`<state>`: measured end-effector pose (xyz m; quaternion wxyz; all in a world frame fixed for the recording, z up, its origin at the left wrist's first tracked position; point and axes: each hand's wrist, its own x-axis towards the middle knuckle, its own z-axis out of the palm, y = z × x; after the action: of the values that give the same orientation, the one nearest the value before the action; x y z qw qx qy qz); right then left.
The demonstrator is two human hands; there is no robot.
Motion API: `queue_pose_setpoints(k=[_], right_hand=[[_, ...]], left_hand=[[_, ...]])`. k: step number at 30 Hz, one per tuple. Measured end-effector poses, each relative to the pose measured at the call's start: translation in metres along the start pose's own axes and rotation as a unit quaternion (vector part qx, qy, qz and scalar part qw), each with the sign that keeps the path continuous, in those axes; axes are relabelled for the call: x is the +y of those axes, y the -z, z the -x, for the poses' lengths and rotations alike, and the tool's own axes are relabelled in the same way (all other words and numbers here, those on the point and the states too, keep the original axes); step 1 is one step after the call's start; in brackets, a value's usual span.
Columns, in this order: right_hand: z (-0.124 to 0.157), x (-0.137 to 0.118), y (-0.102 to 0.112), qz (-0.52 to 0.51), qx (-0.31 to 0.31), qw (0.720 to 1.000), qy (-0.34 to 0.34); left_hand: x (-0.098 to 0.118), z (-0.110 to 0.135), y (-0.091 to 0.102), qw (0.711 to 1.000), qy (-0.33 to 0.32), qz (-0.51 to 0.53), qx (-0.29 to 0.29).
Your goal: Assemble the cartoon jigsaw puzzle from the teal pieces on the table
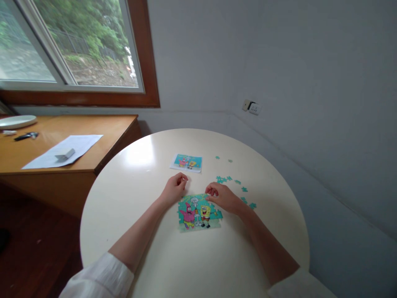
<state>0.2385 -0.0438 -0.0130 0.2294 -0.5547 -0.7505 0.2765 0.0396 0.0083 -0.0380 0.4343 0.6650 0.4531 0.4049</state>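
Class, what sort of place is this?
Probably a home or office room, judging by the round, cream-coloured table, orange-brown wooden desk and brown-framed, sliding glass window.

1 pale block [65, 154] on paper [86, 143]

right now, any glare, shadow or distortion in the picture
Head view: bright glare on the far left of the round table; head view: soft shadow beside the left forearm; head view: loose puzzle pieces too small for fine detail, edges look stretched.

The smooth tabletop [124, 207] is glossy, the picture sheet [187, 162] paper, the desk [105, 124] wood, the sleeve [101, 277] matt cloth.
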Motion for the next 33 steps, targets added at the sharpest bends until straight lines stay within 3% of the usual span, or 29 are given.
queue_pose_setpoints(k=[11,21,33], right_hand=[[-0.0005,-0.0012,0.0003,-0.012,0.012,1.000,-0.001],[-0.0007,-0.0019,-0.0003,-0.067,0.004,0.998,-0.014],[0.0001,-0.0012,-0.0002,-0.055,-0.012,0.998,0.026]], left_hand=[[0.0071,0.0050,0.0017,0.998,-0.031,-0.013,-0.059],[0.0056,0.0041,0.0010,0.998,-0.034,-0.025,-0.043],[0.0067,0.0041,0.0006,0.998,-0.024,-0.031,-0.041]])
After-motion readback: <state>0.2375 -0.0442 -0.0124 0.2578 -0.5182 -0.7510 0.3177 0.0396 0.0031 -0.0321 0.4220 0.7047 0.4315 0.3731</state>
